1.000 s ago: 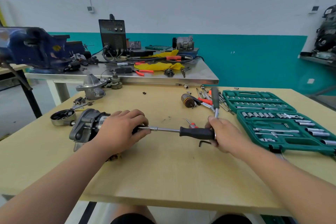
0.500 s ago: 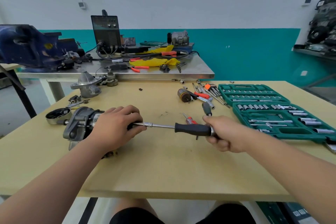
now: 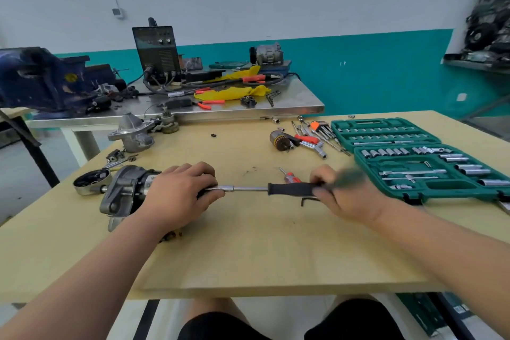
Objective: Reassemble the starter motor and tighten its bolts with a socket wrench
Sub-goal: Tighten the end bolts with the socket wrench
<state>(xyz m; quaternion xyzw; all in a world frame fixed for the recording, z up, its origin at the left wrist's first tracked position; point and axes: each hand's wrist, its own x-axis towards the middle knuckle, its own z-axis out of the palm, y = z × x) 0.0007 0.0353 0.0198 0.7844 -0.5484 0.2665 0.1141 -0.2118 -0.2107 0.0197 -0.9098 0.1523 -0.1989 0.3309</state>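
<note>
Round grey metal cup [image 3: 92,181]: sits on the pale wooden tabletop [image 3: 248,257], just beside the motor's left end.
Grey metal starter motor [image 3: 121,190]: lies on its side at the tabletop's left.
Left hand [image 3: 179,193]: clasps the motor's body, fingers curled over the end where the shaft enters.
Chrome-shafted, black-handled socket wrench [image 3: 289,188]: runs level from motor to right hand.
Right hand [image 3: 347,196]: grips the handle's far end.
Dark blurred bar [image 3: 346,176]: crosses the right knuckles, too smeared to identify.
Open green plastic socket case [image 3: 441,196]: lies at the right, just beyond the right hand.
</note>
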